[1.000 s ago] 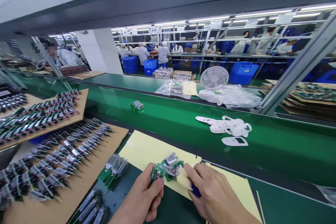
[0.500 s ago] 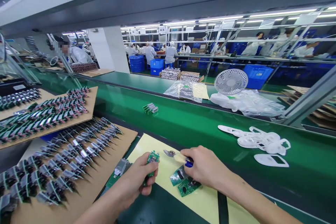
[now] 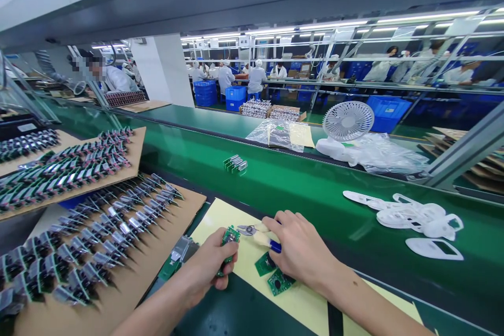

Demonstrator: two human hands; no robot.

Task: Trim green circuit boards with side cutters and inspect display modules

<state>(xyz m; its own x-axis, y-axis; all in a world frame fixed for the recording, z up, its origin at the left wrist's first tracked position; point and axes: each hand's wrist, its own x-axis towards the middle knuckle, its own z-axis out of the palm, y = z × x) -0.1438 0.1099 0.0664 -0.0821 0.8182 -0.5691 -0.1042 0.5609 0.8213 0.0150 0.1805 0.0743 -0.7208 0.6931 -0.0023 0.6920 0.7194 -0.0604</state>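
Observation:
My left hand (image 3: pixel 214 262) is closed round a small green circuit board (image 3: pixel 229 236), its upper end sticking out above the thumb. In my right hand (image 3: pixel 297 247) is a pair of cutting pliers (image 3: pixel 249 230) with cream and blue handles. The jaws point left, just beside the held board; whether they touch it I cannot tell. Below my right hand, two more circuit boards (image 3: pixel 280 282) lie on a yellow sheet (image 3: pixel 305 308). Another board with a screen (image 3: pixel 181 252) lies left of my left hand, partly hidden by the wrist.
Cardboard sheets (image 3: pixel 129 281) at left carry rows of circuit boards. Beyond the sheet runs a green conveyor belt (image 3: pixel 291 189) with a few boards (image 3: pixel 235 163) and several white plastic covers (image 3: pixel 417 215). A white fan (image 3: pixel 348 121) stands behind it. Co-workers (image 3: pixel 256 77) sit in the background.
The pliers have come left, closer to the board in my left hand. The boards and white covers on the belt have shifted right. My left hand has barely moved.

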